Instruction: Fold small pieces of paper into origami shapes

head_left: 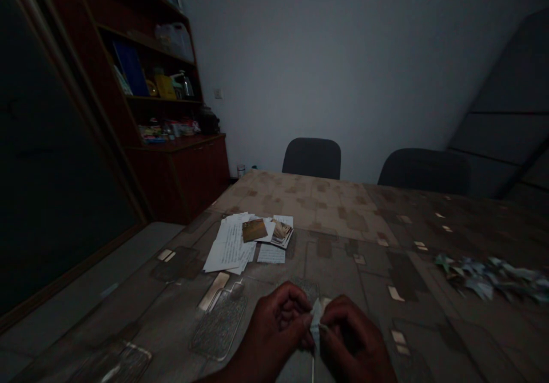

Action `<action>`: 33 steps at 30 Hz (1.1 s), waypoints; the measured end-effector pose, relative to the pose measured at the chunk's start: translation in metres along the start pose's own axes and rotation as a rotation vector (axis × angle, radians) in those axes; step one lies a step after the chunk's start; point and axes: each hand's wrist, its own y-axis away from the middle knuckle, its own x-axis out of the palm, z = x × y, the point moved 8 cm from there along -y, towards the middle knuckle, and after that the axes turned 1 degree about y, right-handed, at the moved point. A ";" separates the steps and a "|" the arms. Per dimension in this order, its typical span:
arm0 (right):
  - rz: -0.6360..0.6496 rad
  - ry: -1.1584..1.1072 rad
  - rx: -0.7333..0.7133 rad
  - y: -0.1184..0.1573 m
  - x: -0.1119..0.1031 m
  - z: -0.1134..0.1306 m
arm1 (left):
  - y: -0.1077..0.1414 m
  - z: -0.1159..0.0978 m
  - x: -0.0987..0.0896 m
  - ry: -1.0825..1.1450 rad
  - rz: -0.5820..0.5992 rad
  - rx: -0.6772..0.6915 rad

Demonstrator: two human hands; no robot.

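Observation:
Close to the table's near edge, my left hand (pixel 286 321) and my right hand (pixel 352 334) pinch a small piece of folded pale paper (pixel 316 321) between them. Thumb and fingers of each hand are closed on it, and its lower part is partly hidden. Beyond my hands lies a loose stack of printed white sheets (pixel 225 248). Some photo cards, one brownish (pixel 254 230), rest on top of the sheets. To the far right sits a heap of folded pale paper pieces (pixel 489 277), blurred in the dim light.
A patterned cloth covers the table (pixel 338 200). Two dark chairs (pixel 311 157) stand on its far side, by a plain wall. At the left, a red-brown cabinet (pixel 199 168) has shelves holding bottles, folders and a kettle (pixel 187 86).

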 end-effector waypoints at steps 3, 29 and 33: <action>0.000 0.004 -0.030 -0.001 -0.002 0.003 | 0.001 -0.002 -0.001 -0.042 0.014 0.033; -0.042 -0.048 0.124 0.003 0.002 -0.011 | 0.004 -0.031 -0.002 -0.513 -0.021 0.257; 0.031 -0.061 0.115 0.001 0.008 -0.009 | 0.000 -0.004 -0.003 -0.300 -0.026 -0.031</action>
